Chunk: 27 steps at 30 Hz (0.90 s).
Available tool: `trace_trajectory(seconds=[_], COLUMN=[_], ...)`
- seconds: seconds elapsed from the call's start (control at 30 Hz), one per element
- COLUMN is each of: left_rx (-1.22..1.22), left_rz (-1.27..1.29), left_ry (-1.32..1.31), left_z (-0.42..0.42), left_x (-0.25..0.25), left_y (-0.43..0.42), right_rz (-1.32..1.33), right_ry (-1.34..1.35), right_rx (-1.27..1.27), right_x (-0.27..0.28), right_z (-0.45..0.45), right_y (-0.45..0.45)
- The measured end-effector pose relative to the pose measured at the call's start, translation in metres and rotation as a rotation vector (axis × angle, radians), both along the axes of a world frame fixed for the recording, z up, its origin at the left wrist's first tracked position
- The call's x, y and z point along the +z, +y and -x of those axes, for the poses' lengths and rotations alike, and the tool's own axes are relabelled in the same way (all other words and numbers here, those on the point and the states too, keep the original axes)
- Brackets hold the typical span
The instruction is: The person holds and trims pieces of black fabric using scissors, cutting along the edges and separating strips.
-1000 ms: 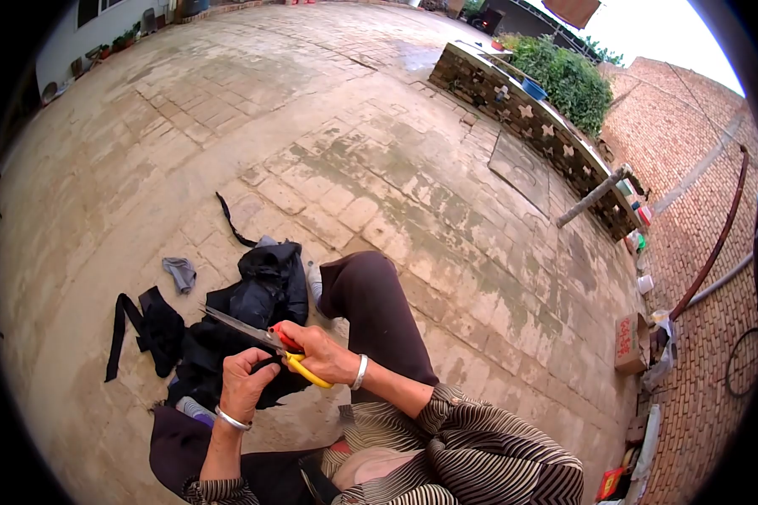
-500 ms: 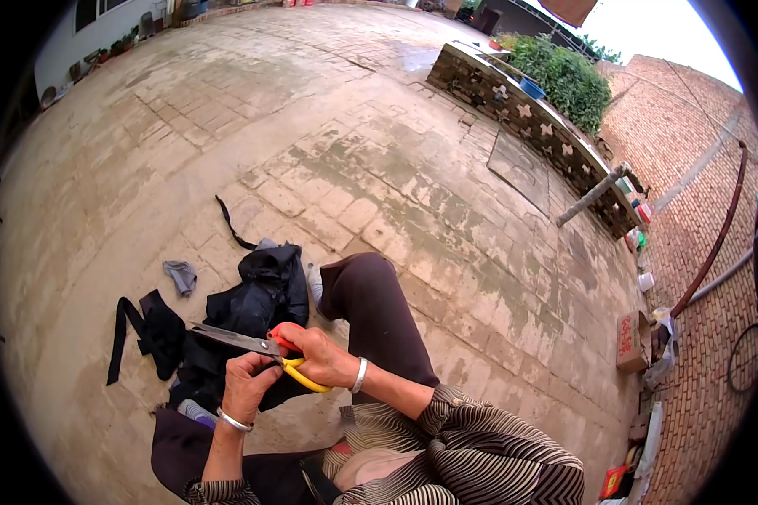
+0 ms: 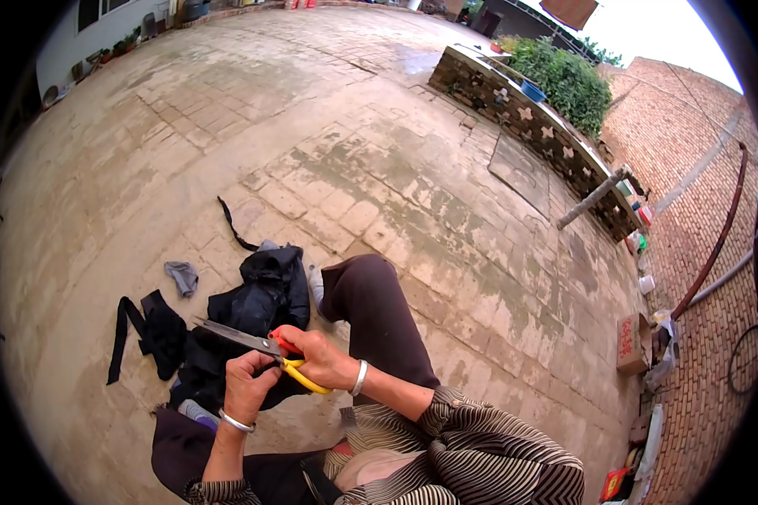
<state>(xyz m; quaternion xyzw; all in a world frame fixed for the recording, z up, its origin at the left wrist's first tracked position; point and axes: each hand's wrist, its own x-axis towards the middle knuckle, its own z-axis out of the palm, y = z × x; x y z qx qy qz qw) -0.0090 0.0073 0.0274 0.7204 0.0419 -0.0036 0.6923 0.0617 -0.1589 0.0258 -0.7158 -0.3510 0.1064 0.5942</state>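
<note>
scissors [image 3: 236,337] in use over black cloth [image 3: 269,290]: long grey metal blades, tips slightly parted, pointing away to the left; one handle loop red, the other yellow. the right hand [image 3: 318,360] is closed around the handles, held above the cloth between the person's knees. the left hand [image 3: 246,383] — thumb and fingers drawn together just beside the blades' pivot — pinches the cloth, its grip partly hidden. the cloth lies crumpled and dark on the paved ground [image 3: 328,202], its upper part somewhat shiny. to its left: a black strapped piece [image 3: 164,332] and, above that, a grey scrap [image 3: 182,278].
</note>
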Motion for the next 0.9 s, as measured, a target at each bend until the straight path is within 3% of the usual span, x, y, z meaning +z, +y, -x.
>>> trace_trajectory(seconds=[0.2,0.27,0.43,0.63,0.7,0.9], left_rx=[-0.011,0.024,0.028,0.025,-0.032,-0.018], left_rz=[0.113,-0.046,-0.271,-0.074,0.012,0.072], left_ry=[0.085,-0.038,-0.059,-0.121,0.041,0.044], left_z=[0.000,-0.001,-0.004,-0.003,-0.001,-0.002], left_x=[-0.002,-0.008,-0.031,-0.011,-0.004,-0.012], left_y=[0.001,-0.004,-0.006,-0.003,0.001,-0.004], right_rz=[0.029,0.052,0.102,0.041,0.053,0.080], right_ry=[0.033,0.022,-0.103,0.005,0.044,0.046], right_rx=[0.024,0.026,-0.062,-0.072,-0.064,-0.043], right_x=[0.002,0.002,-0.001,0.000,0.002,0.005], right_z=[-0.002,-0.001,0.007,0.005,0.002,0.004], right_y=[-0.002,-0.002,0.004,0.003,0.000,-0.001])
